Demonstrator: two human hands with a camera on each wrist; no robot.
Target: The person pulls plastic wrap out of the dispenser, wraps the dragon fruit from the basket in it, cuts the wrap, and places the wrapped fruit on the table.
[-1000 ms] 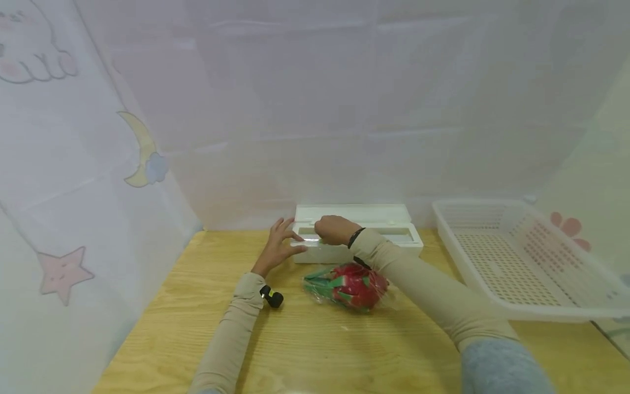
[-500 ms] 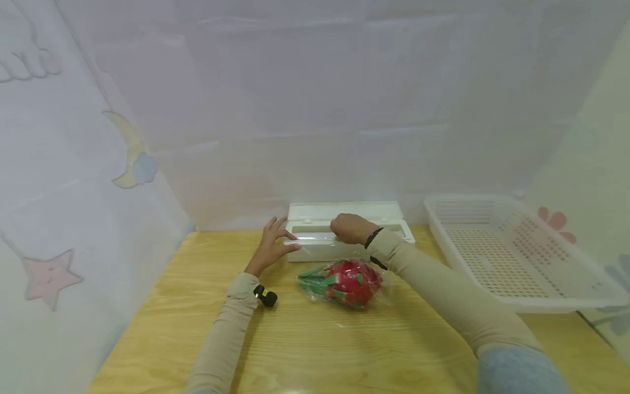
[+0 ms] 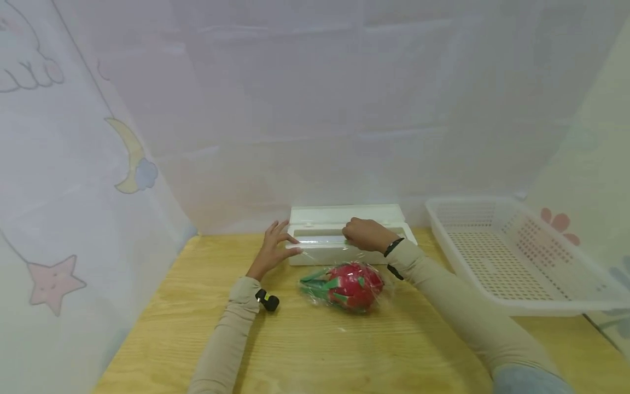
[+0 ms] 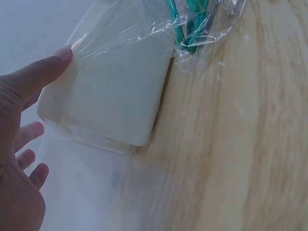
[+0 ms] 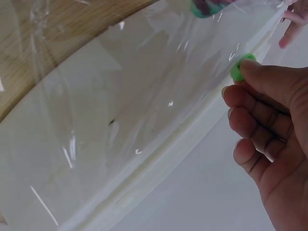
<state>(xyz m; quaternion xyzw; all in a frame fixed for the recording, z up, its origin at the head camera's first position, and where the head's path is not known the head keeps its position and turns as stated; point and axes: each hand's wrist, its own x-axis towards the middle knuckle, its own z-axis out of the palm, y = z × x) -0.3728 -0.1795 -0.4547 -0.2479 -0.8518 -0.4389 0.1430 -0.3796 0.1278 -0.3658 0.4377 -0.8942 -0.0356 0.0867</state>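
A white cling film dispenser (image 3: 320, 255) lies across the back of the table, its lid raised behind it. My left hand (image 3: 268, 253) grips its left end, thumb on the front wall and index finger at the top edge. Between thumb and fingers, my right hand (image 3: 370, 235) pinches a small green slide cutter (image 5: 236, 73) on the dispenser's long edge, right of the middle. Clear cling film (image 4: 120, 36) hangs over the front wall towards me. In front lies a red dragon fruit (image 3: 356, 287) with green leaf tips, loosely covered by the film.
A white plastic basket (image 3: 492, 298) with a perforated base stands at the right. A wrinkled pale sheet (image 3: 320, 109) rises right behind the dispenser. The wooden table (image 3: 305, 350) stretches towards me.
My right hand has slid to the right along the dispenser's edge, from near its left end to past the middle. My left hand stays at the left end; the dragon fruit lies still.
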